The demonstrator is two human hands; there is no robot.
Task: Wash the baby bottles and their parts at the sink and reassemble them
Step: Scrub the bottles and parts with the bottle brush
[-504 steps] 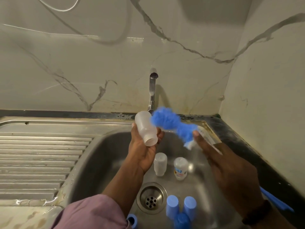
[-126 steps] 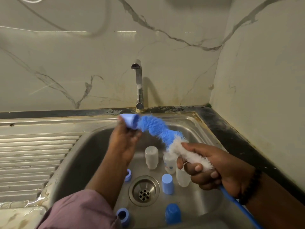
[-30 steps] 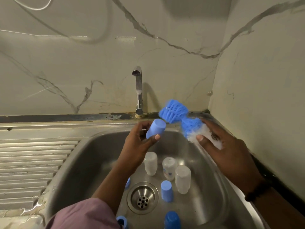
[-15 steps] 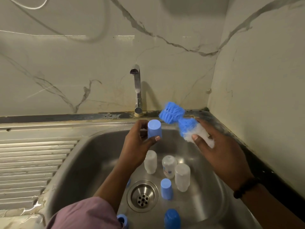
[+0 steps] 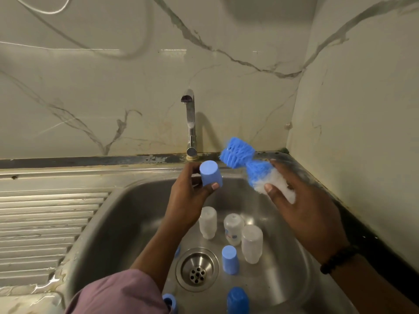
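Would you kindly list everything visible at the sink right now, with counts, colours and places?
Bottle cap: one, light blue, in left hand.
Bottle brush: one, blue and white bristles, in right hand.
Bottles: three, clear, standing in the basin behind the drain.
Loose caps: two blue, right of drain.
Rings: two blue, partly hidden, near the left arm.
Sink: steel, drainboard at left.
Tap: one, chrome, no water visible.
Left hand: grips cap.
Right hand: holds brush.
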